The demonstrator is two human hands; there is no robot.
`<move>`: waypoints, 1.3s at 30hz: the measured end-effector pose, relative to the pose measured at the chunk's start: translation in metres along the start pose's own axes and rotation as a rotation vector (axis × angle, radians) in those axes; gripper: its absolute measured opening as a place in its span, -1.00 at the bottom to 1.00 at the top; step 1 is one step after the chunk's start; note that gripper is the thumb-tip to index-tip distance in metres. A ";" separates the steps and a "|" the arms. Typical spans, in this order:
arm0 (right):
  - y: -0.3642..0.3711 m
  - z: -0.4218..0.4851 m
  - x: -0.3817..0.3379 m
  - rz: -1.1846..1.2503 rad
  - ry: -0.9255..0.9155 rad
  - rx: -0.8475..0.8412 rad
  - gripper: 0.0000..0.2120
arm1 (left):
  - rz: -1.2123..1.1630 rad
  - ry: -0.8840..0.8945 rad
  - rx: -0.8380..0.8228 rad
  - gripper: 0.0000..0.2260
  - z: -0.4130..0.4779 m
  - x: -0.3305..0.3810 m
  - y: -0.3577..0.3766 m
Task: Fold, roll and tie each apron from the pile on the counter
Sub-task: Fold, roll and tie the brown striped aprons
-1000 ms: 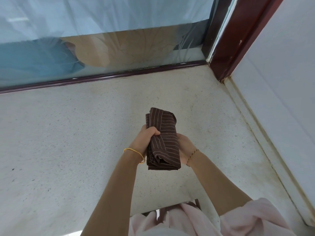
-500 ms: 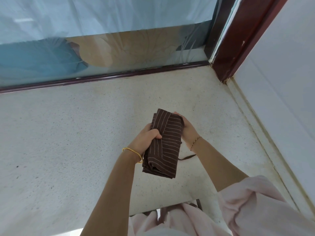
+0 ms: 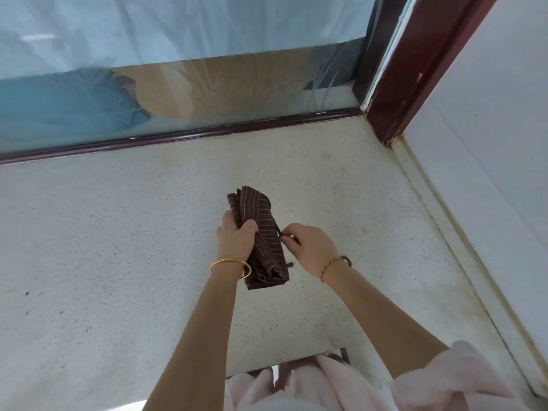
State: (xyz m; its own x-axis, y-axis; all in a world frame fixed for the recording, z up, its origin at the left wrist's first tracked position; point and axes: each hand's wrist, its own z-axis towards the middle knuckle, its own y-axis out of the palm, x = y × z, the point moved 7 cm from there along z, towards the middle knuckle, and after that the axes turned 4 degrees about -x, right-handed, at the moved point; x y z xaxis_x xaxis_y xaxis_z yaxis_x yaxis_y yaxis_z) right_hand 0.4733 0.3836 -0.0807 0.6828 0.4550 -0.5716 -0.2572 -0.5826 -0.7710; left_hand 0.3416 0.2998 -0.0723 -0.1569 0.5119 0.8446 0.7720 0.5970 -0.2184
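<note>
Above the middle of the counter (image 3: 118, 262), your left hand (image 3: 235, 243) curls its fingers round the rolled brown striped apron (image 3: 264, 221). It holds the roll up on end, tipped a little to the left. I cannot tell if the bottom of the roll touches the counter.

Your right hand (image 3: 311, 250) is just beside it. It pinches the thin apron string (image 3: 278, 229) between thumb and finger, right at the side of the roll. Both your arms reach forward from the near edge, by your pink sleeve (image 3: 444, 381).

You have lots of flat, speckled counter to your left and in front. The far edge stops at a dark rail (image 3: 178, 134) under a glass pane (image 3: 178, 84). The right edge stops at a white wall (image 3: 489, 143). A red-brown post (image 3: 415, 69) stands in the far right corner, well apart from your hands.
</note>
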 end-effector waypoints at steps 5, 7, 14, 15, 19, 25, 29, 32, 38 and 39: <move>-0.006 -0.005 -0.020 0.026 -0.061 0.012 -0.77 | 0.297 0.133 0.095 -0.79 0.005 0.004 -0.001; -0.005 -0.005 -0.025 0.093 -0.077 0.018 -0.78 | 0.369 0.139 0.077 -0.76 0.006 0.003 0.003; 0.002 -0.008 -0.025 0.005 -0.030 0.011 -0.81 | 0.240 -0.056 -0.134 -0.76 0.014 -0.017 0.015; 0.004 -0.008 -0.024 -0.029 -0.022 0.007 -0.81 | 0.201 -0.092 -0.178 -0.83 0.014 -0.022 0.019; 0.012 -0.009 -0.020 -0.066 -0.003 0.039 -0.80 | 0.228 -0.110 -0.172 -0.54 0.026 -0.040 0.027; 0.020 -0.019 -0.017 -0.120 -0.025 0.192 -0.80 | 0.103 -0.138 -0.162 -0.79 0.013 -0.023 0.031; 0.026 -0.027 -0.020 -0.163 -0.130 0.335 -0.91 | 0.213 -0.152 -0.268 -0.78 0.016 -0.023 0.038; 0.031 -0.029 -0.017 -0.216 -0.178 0.374 -0.89 | 0.454 -0.142 -0.300 -0.76 0.019 -0.022 0.039; 0.040 -0.037 -0.018 -0.263 -0.269 0.382 -0.86 | 0.715 -0.006 -0.279 -0.62 0.025 -0.014 0.042; 0.041 -0.040 -0.017 -0.215 -0.259 0.361 -0.81 | 0.721 0.019 -0.275 -0.63 0.025 -0.012 0.042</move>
State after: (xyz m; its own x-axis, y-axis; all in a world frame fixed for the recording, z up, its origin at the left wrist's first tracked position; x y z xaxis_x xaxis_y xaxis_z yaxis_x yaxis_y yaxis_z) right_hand 0.4784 0.3252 -0.0908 0.5656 0.7184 -0.4049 -0.3813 -0.2075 -0.9009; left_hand 0.3607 0.3340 -0.1040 0.4512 0.7041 0.5483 0.8052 -0.0562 -0.5903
